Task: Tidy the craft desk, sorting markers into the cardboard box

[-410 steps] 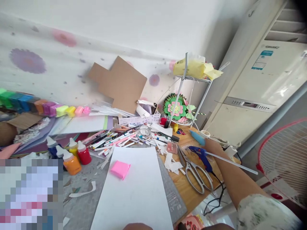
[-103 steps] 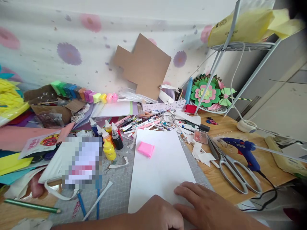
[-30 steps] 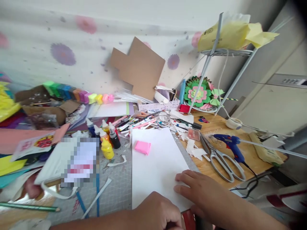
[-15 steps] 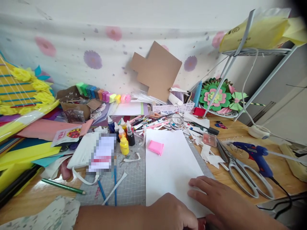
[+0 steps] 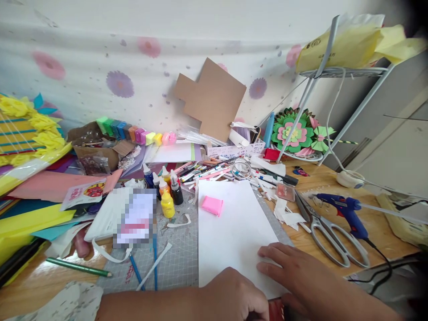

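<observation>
A sheet of white paper (image 5: 230, 232) lies on the grey cutting mat (image 5: 180, 263), with a small pink packet (image 5: 212, 205) on its upper left part. My left hand (image 5: 236, 296) reaches across the paper's lower edge with its fingers curled; what they hold, if anything, is hidden. My right hand (image 5: 290, 274) rests on the lower right part of the sheet, fingers stretched out. Between the hands, below the paper's edge, part of something dark red (image 5: 276, 308) shows.
Large scissors (image 5: 329, 232) and a blue glue gun (image 5: 346, 211) lie at the right. Paint bottles (image 5: 167, 204), a phone (image 5: 136, 218), blue sticks and a green pencil (image 5: 78, 267) are at the left. Behind the paper are piled pens (image 5: 214, 171); a white rack (image 5: 302, 109) stands back right.
The camera view has turned slightly to the right, so the table's things appear further left. Both hands keep nearly the same place and pose on the paper.
</observation>
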